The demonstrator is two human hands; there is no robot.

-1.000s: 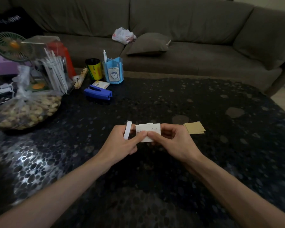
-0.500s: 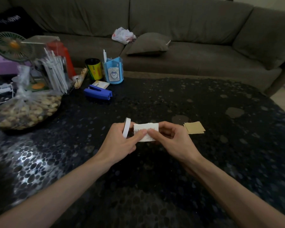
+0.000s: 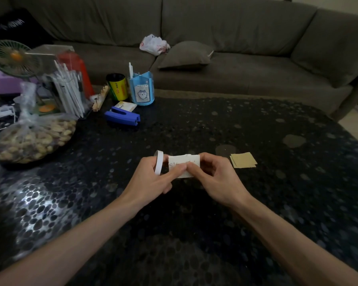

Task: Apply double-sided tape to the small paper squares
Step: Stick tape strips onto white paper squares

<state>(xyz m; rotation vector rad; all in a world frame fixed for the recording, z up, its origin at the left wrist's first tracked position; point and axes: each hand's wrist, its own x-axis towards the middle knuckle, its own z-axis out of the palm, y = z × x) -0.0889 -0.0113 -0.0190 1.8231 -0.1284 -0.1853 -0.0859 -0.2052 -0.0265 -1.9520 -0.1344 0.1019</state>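
Left hand (image 3: 151,182) grips the tape roll (image 3: 159,165) and, with the right hand (image 3: 213,179), pinches a white paper piece (image 3: 186,161); tan paper squares (image 3: 243,160) just right of it seemingly await taping.

One head-worn view — looking forward and down across the table (image 3: 256,203), close over its near edge, toward the sofa (image 3: 236,79).

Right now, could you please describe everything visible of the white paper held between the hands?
The white paper is small, roughly rectangular, with a ragged top edge and faint scribbles on its face. It is held nearly upright facing the camera, above the dark table. The left hand and right hand pinch it, thumbs meeting on its lower front; the tape roll sits just left.
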